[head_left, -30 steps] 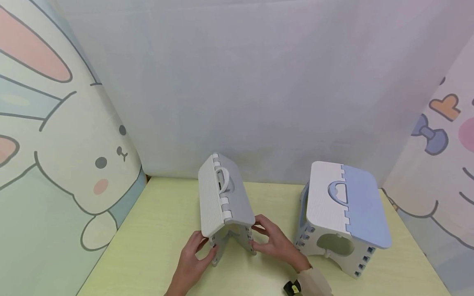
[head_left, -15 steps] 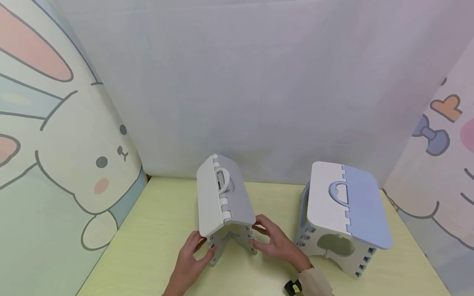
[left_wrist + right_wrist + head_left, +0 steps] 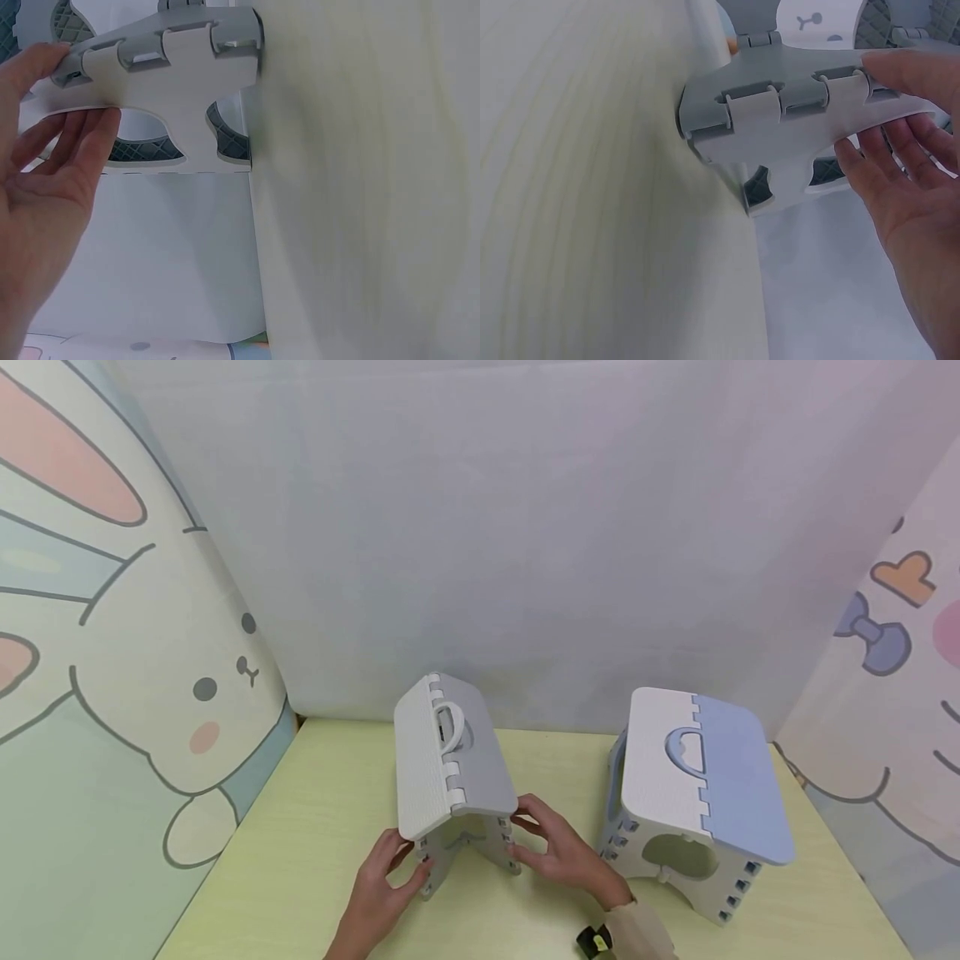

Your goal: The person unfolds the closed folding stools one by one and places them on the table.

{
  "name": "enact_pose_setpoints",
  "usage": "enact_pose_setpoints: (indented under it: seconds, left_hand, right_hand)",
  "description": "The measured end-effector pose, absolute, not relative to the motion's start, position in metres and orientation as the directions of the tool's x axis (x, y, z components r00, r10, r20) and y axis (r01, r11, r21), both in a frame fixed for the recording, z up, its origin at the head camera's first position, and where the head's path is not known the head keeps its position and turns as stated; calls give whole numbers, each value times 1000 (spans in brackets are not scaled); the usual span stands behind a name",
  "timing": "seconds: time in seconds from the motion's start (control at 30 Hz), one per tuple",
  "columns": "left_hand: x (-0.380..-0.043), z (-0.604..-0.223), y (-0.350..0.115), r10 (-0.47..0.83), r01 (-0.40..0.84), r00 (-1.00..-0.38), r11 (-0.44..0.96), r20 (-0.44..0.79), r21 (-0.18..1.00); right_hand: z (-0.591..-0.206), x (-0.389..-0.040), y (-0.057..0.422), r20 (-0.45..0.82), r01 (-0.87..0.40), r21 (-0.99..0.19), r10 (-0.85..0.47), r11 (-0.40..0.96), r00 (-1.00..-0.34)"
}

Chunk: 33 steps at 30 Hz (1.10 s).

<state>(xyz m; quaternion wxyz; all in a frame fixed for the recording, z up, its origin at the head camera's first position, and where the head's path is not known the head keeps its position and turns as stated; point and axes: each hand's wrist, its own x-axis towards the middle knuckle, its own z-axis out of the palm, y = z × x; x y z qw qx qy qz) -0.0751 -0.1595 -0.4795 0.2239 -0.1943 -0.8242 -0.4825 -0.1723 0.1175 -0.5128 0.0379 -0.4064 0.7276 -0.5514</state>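
Observation:
A grey-and-white folding stool (image 3: 483, 743) stands half unfolded, its top peaked like a roof along the central hinges and a carry handle (image 3: 452, 727) at the ridge. At the near left side my left hand (image 3: 375, 893) grips a leg panel; in the left wrist view the thumb lies on the hinged leg edge (image 3: 202, 45) and the fingers curl under the panel's rim. My right hand (image 3: 558, 852) holds the opposite leg the same way, thumb at the hinged edge (image 3: 802, 97), fingers beneath. The far legs are hidden behind the top.
To the right stands a fully unfolded blue-and-white folding stool (image 3: 660, 760), its top flat. Both rest on a pale yellow table (image 3: 330, 802). A light grey cloth wall (image 3: 480, 543) rises at the back, with cartoon rabbit panels at the sides. A black device (image 3: 594, 942) is near my right sleeve.
The white half of the stool's top has swung a little left, so the peak is flatter and wider. My left hand has shifted left with it; the right hand has barely moved.

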Motion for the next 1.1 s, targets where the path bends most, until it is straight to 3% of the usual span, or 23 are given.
enact_pose_setpoints:
  seconds: [1.1]
  left_hand:
    - [-72, -473, -165, 120, 533, -829, 465, 546, 707]
  right_hand:
    - [-514, -175, 121, 372, -532, -844, -651, 59, -662]
